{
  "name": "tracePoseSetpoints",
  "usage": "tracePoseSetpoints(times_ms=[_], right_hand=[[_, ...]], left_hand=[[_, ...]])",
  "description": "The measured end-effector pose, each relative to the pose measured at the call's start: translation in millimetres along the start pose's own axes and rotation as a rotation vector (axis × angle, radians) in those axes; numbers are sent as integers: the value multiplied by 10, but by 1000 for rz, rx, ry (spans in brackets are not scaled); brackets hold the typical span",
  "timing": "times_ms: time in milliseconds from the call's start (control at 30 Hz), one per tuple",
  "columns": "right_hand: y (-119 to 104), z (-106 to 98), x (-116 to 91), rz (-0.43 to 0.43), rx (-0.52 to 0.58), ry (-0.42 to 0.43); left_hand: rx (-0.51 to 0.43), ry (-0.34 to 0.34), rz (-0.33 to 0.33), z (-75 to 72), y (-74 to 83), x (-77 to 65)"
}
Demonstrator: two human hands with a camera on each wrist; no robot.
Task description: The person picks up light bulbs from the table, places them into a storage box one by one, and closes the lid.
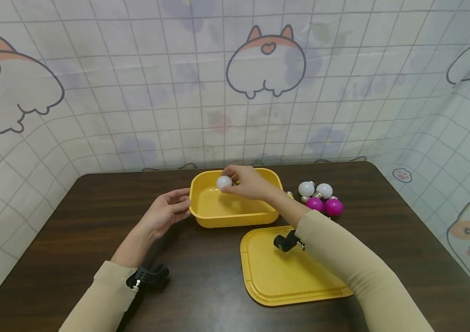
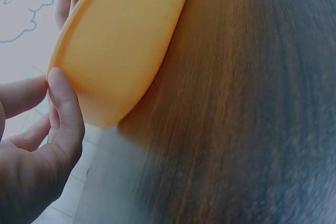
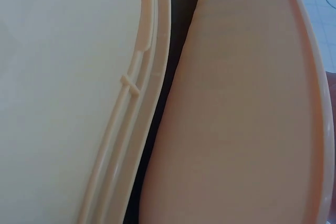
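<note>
In the head view, my right hand (image 1: 246,182) pinches a white bulb (image 1: 224,183) above the yellow box (image 1: 235,217), near the middle of the frame, fingers only as far apart as the bulb. It is probably light, stiff and slick, perhaps breakable; I'd hold it lightly by the round part or the metal base and not squeeze. My left hand (image 1: 168,207) is at the box's left end. Right of centre lie white bulbs (image 1: 306,189) and pink bulbs (image 1: 334,207), with the lid (image 1: 268,288) at the lower right.

In the left wrist view, at the left edge, my left fingers pinch the box's rim, nearly closed on its thin wall. That wall looks like light, slightly flexible plastic.

In the right wrist view, lid fills the left and box wall the right; I cannot tell my right grip there.
</note>
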State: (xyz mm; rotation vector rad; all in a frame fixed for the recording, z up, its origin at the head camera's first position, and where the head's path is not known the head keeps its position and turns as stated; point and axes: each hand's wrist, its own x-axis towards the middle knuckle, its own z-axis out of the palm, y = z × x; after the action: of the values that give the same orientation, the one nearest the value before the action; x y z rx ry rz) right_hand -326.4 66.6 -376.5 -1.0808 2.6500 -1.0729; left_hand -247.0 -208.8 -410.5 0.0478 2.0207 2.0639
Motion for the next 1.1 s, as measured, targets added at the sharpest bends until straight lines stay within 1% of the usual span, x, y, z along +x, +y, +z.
tracePoseSetpoints(times_ms=[267,500,733,1100], right_hand=[[31,82,52,4,27,-7],[30,156,118,44,28,-7],[33,212,166,51,63,-11],[48,296,219,67,33,-25]], left_hand=[[5,-7,-2,-6,9,-17],[6,-8,1,-3,13,-16],[10,-20,12,-16,7,-20],[-2,-18,-4,-10,8,-8]])
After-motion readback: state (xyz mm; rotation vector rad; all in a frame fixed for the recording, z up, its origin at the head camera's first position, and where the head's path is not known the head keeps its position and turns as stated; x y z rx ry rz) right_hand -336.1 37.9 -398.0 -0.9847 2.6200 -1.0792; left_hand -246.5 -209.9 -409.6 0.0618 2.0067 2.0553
